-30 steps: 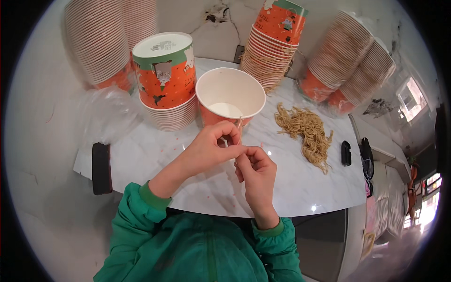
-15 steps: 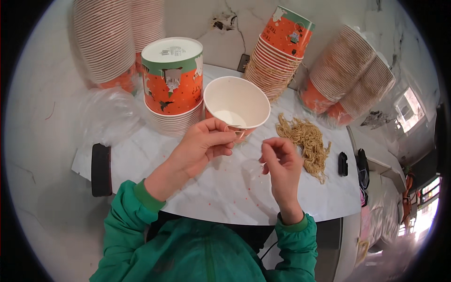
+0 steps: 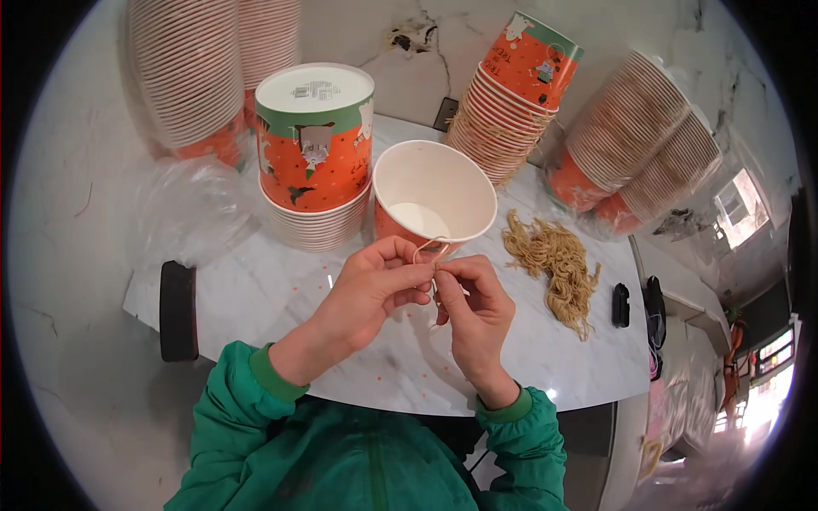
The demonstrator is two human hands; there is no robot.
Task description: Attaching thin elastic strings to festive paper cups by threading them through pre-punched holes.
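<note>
A white-lined orange paper bucket (image 3: 467, 189) stands mouth up in front of me. At its near side a thin tan cord (image 3: 442, 239) makes a small loop. My left hand (image 3: 385, 279) pinches this cord between thumb and forefinger. Thumb and fingers of my right hand (image 3: 477, 302) are closed on the cord as well, and the two hands' fingertips meet. Whether the cord passes through the bucket's wall is hidden by my fingers. Right of the bucket lies a tangled heap of tan cords (image 3: 558, 277).
An upside-down orange and green bucket stack (image 3: 315, 170) stands left of the bucket. Behind to the right leans another stack (image 3: 503, 111) with cords hanging on it. Plastic-wrapped stacks (image 3: 626, 128) fill the far right. A small black object (image 3: 621, 305) lies near the right table edge.
My right hand has moved left and up to meet my left hand, and its fingers have closed on the cord. The loop now shows above the fingertips.
</note>
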